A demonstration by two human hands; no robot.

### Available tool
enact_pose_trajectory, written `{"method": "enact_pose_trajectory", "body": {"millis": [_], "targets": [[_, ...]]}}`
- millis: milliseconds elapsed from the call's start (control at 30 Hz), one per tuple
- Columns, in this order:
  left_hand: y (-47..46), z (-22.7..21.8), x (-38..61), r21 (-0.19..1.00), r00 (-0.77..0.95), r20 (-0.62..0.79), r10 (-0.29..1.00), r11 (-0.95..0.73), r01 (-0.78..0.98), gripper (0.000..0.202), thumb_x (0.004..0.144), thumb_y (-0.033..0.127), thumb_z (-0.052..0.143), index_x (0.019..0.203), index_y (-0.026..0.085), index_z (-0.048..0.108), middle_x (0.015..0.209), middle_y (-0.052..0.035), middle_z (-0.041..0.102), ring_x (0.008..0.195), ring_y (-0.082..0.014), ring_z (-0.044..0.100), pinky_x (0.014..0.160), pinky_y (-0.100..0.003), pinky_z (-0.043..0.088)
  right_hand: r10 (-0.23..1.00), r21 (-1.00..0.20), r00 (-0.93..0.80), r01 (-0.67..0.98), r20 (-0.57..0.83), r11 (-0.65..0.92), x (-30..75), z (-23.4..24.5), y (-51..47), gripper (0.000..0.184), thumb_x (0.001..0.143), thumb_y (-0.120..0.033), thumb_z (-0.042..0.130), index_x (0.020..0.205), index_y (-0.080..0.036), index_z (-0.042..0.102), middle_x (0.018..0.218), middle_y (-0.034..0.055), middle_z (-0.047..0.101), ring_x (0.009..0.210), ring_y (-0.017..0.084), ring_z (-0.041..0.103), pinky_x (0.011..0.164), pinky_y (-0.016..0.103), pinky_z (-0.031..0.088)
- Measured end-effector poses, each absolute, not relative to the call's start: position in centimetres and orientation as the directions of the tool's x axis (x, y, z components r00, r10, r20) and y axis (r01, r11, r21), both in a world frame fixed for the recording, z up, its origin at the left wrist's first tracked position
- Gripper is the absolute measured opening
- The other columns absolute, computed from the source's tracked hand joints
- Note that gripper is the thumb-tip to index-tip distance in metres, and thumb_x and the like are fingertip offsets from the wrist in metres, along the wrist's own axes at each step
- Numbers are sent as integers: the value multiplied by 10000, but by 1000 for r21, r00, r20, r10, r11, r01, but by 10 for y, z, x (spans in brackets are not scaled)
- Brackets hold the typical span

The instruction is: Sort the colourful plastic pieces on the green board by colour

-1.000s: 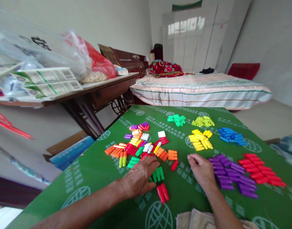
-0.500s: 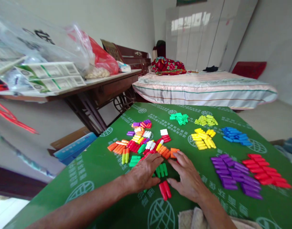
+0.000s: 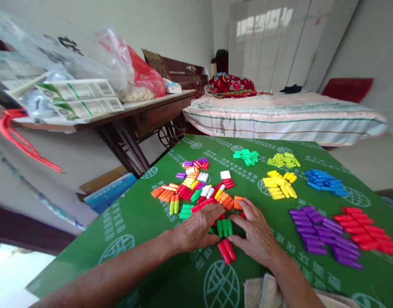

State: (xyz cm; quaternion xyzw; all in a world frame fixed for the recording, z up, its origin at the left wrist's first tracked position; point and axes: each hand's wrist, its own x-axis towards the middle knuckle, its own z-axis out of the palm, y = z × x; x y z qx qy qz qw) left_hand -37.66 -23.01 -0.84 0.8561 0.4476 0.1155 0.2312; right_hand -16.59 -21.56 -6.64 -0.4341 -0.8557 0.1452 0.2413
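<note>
Three green plastic tubes (image 3: 224, 228) are flanked by left hand (image 3: 199, 229) and right hand (image 3: 256, 233), fingers parted, no grip visible, toward the near edge of the table (image 3: 84, 250); likely light, stiff, slick, best pinched mid-length.

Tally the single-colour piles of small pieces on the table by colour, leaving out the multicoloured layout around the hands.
Green pile: 1
Lime pile: 1
Yellow pile: 1
Blue pile: 1
Purple pile: 1
Red pile: 1
Total: 6 piles
</note>
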Motion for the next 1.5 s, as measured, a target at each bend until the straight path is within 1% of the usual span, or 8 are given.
{"method": "enact_pose_trajectory", "body": {"millis": [400,600,733,867,1000,1100,1300,1500], "targets": [[-221,-7,-383,404,567,-83,820,-492,771,717,660,266,713,1302,159,413,1365,-155,420,1286,-298,366,1066,-456,336,798,-505,-512,621,317,600,-162,-72,-212,379,631,-325,720,1004,-261,686,1435,89,363,1332,306,276,1046,485,283],[-225,-5,-382,399,582,-46,812,-519,756,526,711,247,657,1208,175,498,1358,-127,424,1267,-277,383,1046,-417,373,804,-506,-483,625,348,595,-162,-76,-211,379,632,-320,716,1003,-247,681,1415,100,384,1314,295,313,1046,480,300],[-226,-3,-378,368,584,-16,811,-538,758,429,732,173,584,1156,172,518,1303,-117,460,1217,-257,424,1022,-394,396,816,-523,-443,627,371,578,-162,-77,-210,345,639,-306,703,972,-220,680,1387,117,410,1295,294,348,1037,474,330],[-226,-5,-373,273,577,-19,816,-551,788,339,781,148,492,1116,179,536,1250,-114,475,1127,-252,475,982,-408,420,815,-534,-428,616,390,579,-162,-79,-210,343,635,-296,700,968,-213,676,1392,118,406,1290,295,359,1039,477,334],[-225,-13,-371,165,578,-65,813,-563,810,233,857,172,377,995,179,564,1250,-127,451,1067,-253,490,912,-420,459,812,-552,-424,596,402,584,-162,-80,-208,345,626,-298,711,961,-219,681,1385,107,424,1285,296,370,1043,478,334],[-224,-16,-370,122,581,-69,811,-571,812,217,853,155,380,978,174,556,1220,-128,456,1063,-246,479,902,-401,462,813,-570,-419,580,404,582,-161,-81,-207,349,638,-304,710,977,-224,687,1372,105,442,1274,295,387,1042,476,340],[-224,-11,-371,175,613,-66,788,-595,784,188,845,131,403,956,189,544,1156,-100,483,1058,-219,471,912,-361,446,838,-655,-380,524,392,544,-158,-81,-206,383,709,-340,674,1077,-233,672,1372,106,449,1274,280,397,1053,464,343],[-226,-9,-372,224,620,-44,783,-597,770,180,831,133,437,968,188,541,1179,-105,483,1117,-237,457,954,-383,421,849,-729,-337,439,407,524,-155,-82,-204,364,730,-388,659,1061,-238,682,1330,90,503,1247,266,435,1050,448,364]]}}
